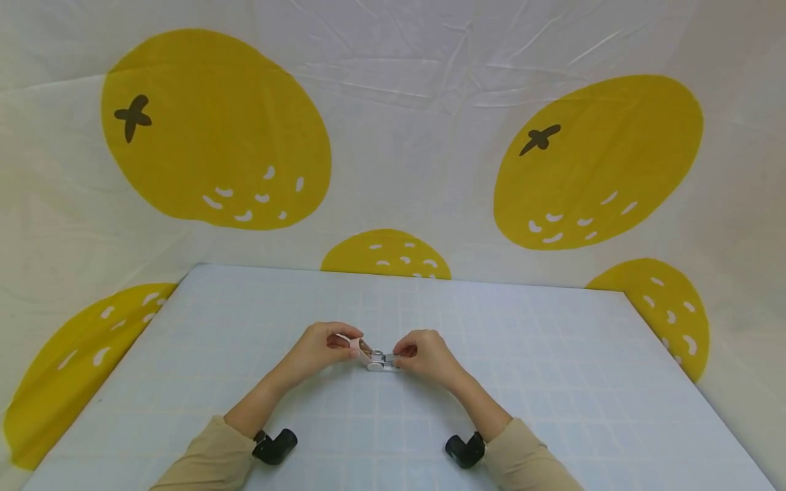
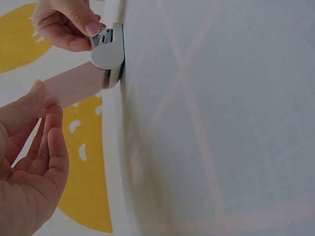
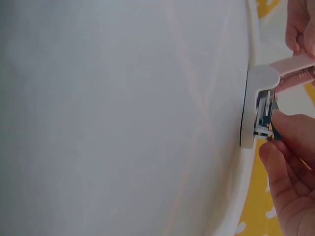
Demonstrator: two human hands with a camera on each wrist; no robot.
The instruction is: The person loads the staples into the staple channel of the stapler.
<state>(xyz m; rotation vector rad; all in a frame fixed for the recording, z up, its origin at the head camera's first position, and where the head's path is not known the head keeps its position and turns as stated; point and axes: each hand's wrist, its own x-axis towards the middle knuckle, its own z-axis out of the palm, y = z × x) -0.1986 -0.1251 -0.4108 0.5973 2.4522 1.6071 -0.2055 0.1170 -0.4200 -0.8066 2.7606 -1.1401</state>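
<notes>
A small stapler with a white base [image 1: 376,367] stands on the table, its pink top arm [image 2: 74,86] swung up and back to the left. My left hand [image 1: 321,346] pinches the free end of that arm between thumb and fingers. Inside the base the metal staple channel [image 3: 263,110] lies exposed. At the channel's right end my right hand [image 1: 426,351] pinches a small grey strip of staples [image 3: 276,123] between thumb and fingers. The strip sits right at the channel, partly hidden by the fingertips.
A pale blue gridded cloth covers the table [image 1: 522,382]. Behind and around it hangs a white sheet [image 1: 411,157] printed with large yellow fruit. A black camera mount sits on each wrist, close over the tabletop.
</notes>
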